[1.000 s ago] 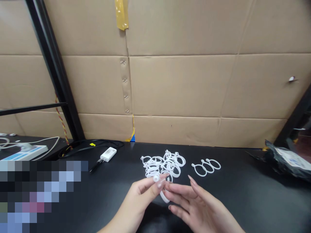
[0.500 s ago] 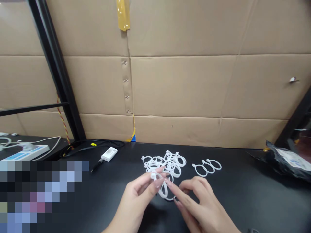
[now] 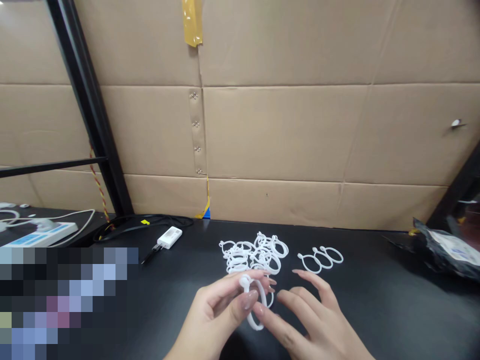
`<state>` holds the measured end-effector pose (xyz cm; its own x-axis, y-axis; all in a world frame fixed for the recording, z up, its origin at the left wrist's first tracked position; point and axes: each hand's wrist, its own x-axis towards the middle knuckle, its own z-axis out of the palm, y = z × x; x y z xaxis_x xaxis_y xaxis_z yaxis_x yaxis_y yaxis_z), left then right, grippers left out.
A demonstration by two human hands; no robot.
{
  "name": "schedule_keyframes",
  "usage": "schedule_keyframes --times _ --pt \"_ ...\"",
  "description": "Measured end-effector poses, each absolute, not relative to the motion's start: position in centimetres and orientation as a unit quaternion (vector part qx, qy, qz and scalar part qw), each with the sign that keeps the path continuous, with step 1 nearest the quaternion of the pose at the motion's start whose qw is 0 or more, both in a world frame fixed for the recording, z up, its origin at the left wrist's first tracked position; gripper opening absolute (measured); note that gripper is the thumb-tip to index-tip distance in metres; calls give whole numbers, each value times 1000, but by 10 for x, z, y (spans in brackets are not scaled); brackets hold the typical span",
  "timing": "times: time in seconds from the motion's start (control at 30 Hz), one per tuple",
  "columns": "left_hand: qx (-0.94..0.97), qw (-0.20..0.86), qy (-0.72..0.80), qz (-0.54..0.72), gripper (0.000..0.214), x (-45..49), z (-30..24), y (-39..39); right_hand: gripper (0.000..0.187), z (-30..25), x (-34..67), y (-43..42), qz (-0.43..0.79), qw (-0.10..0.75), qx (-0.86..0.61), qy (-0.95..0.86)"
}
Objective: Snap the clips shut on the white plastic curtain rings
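Note:
My left hand (image 3: pixel 221 315) pinches a white plastic ring (image 3: pixel 258 305) between thumb and fingers, just above the black table (image 3: pixel 375 300). My right hand (image 3: pixel 311 325) is beside it with fingers stretched out, one fingertip touching the ring's lower edge. Just beyond my hands lies a heap of white rings (image 3: pixel 255 252). To its right sits a short row of three closed rings (image 3: pixel 320 257), laid flat.
A cardboard wall (image 3: pixel 281 130) stands behind the table. A white adapter (image 3: pixel 169 237) with a black cable lies at the left, a power strip (image 3: pixel 37 232) further left. A black plastic bag (image 3: pixel 446 247) sits at the right edge. A black metal post (image 3: pixel 90 110) slants at left.
Both hands drew slightly toward me with the ring. My right hand's fingers uncurled and spread out, and the ring now hangs lower from my left hand's pinch.

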<state>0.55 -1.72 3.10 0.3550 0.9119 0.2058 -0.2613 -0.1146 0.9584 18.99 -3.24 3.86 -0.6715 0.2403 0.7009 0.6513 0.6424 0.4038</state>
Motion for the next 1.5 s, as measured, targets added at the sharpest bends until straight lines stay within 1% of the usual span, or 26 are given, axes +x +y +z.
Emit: schedule_keyframes --times 0.1,0.3,0.63,0.9,1.07,1.17,1.33,1.5 --pt "567 597 283 493 26 6 31 -18 45 34 191 -31 -328 295 -264 -857" --pt "572 600 265 492 27 5 31 -18 33 19 192 -28 -305 343 -269 -847" --pt "584 584 267 496 23 4 30 -16 35 6 194 -30 -191 336 -289 -876" --pt "589 581 281 487 24 5 29 -15 36 4 191 -27 -194 331 -291 -877" --pt "634 526 323 465 22 5 29 -17 33 5 191 -28 -204 314 -283 -883" --pt "679 491 328 437 24 6 27 -17 35 2 189 -29 -193 341 -286 -874" --pt "727 447 301 426 28 7 18 -15 22 -7 186 -28 -132 386 -273 -871" --pt "742 437 290 418 31 7 14 -14 21 -3 182 -26 -103 403 -252 -874"
